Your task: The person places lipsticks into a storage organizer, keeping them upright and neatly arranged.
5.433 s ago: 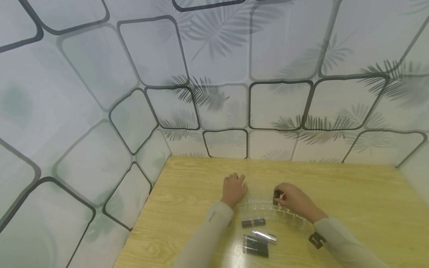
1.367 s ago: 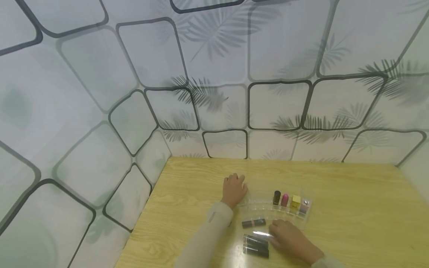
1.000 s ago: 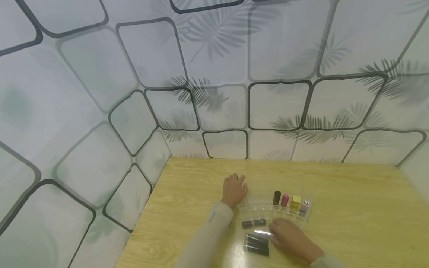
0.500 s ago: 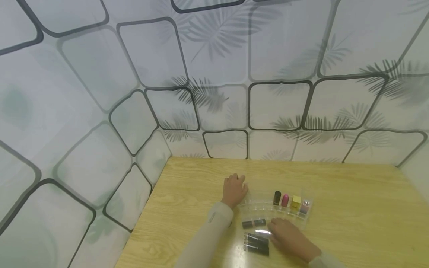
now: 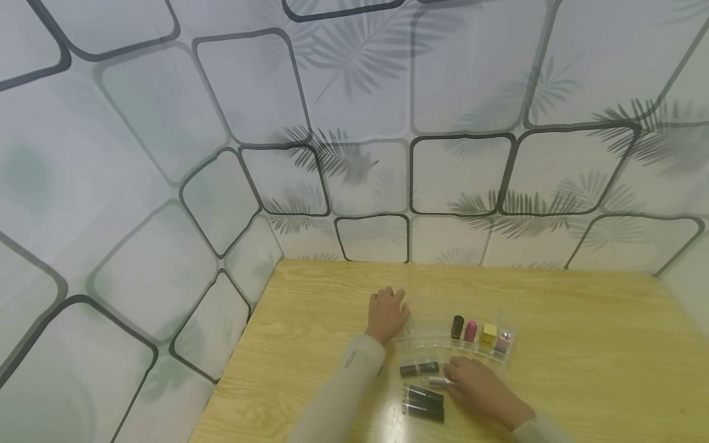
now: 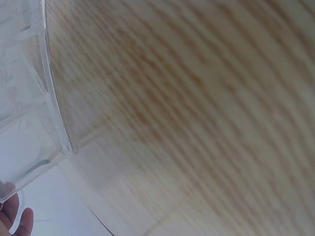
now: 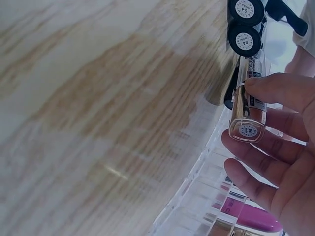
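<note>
My right hand (image 5: 477, 389) pinches a silver-and-clear lipstick tube (image 5: 439, 382) low over the table. In the right wrist view the thumb presses on top of the tube (image 7: 249, 110) and fingers lie under it; its round end label faces the camera. My left hand (image 5: 386, 315) rests at the left end of a clear, curved acrylic organizer (image 5: 432, 340). In the left wrist view, fingertips (image 6: 24, 221) show right at a corner of the organizer (image 6: 51, 88). A black lipstick (image 5: 419, 369) lies between the organizer and two dark, clear-ended lipsticks (image 5: 423, 412).
In the organizer's right half stand a black tube (image 5: 456, 327), a pink lipstick (image 5: 471, 330), a gold-capped square piece (image 5: 488, 333) and a pinkish clear one (image 5: 503, 341). Patterned wall (image 5: 454, 178) borders the wooden table (image 5: 598, 344) at the back and left.
Earlier my right hand was at the black tube in the organizer; it then came nearer to the silver tube. Just now this tube has turned and shifted slightly. The left hand has stayed put.
</note>
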Available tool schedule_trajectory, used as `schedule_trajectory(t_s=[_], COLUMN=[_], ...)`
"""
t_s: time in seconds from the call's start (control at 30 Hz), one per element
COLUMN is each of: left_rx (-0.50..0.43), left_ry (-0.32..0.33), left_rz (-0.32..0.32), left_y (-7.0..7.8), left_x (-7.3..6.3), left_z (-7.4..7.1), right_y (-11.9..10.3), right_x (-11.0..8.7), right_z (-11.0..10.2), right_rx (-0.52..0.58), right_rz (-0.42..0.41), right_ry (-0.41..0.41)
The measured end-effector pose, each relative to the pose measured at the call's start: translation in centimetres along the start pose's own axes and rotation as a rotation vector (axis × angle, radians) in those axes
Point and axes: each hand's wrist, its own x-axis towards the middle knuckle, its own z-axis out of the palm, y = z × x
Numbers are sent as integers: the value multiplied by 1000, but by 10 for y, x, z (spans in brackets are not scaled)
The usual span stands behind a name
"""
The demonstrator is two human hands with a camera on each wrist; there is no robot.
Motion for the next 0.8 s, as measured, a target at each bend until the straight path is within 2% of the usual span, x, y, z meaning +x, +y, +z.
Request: schedule_trajectory(t_s=[0.2,0.37,0.63,0.8], left_rx=[-2,-1,4,15], left_ry=[2,-9,4,3], left_rz=[0,4,5,6], left_y=[1,0,0,0], left_x=[0,0,0,0], left_z=[0,-3,-4,-3], right_y=[2,0,-1,-2], right_x=[-1,4,16,22], right_z=[-3,-18,-40,-52], right_rx=[10,55,132,125], right_rz=[-32,-38,27,-2], right_ry=[63,106,98,172])
